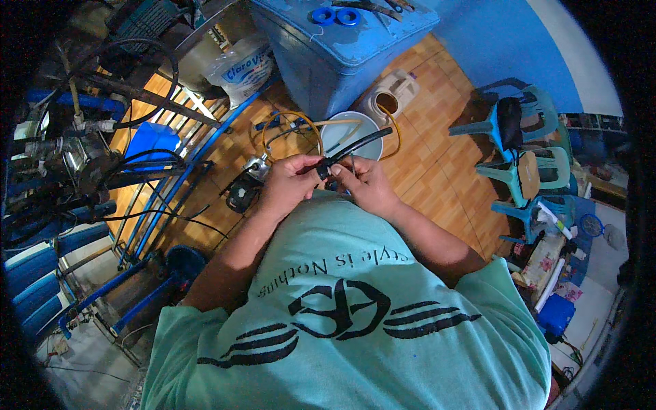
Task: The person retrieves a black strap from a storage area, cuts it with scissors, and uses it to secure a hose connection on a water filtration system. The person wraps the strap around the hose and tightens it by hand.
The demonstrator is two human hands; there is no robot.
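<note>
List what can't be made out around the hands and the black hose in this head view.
- Near end of the black hose: hidden inside the left hand and right hand.
- Small part at the fingertips: too small to identify.
- White bucket: lower rim covered by the hands.
- Floor under the hands: blocked by the green shirt.

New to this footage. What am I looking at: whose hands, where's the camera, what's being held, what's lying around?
There is no machine here: a person in a green shirt works with two bare hands. The single picture comes from a fisheye camera on their head, looking down, so straight edges curve near the rim.

The left hand and right hand together grip a black hose that points up and to the right.

Below them is a wooden floor with a white bucket, a white jug, yellowish tubing and a blue box. Blue pipes and a metal frame stand at left, teal plastic chairs at right.
</note>
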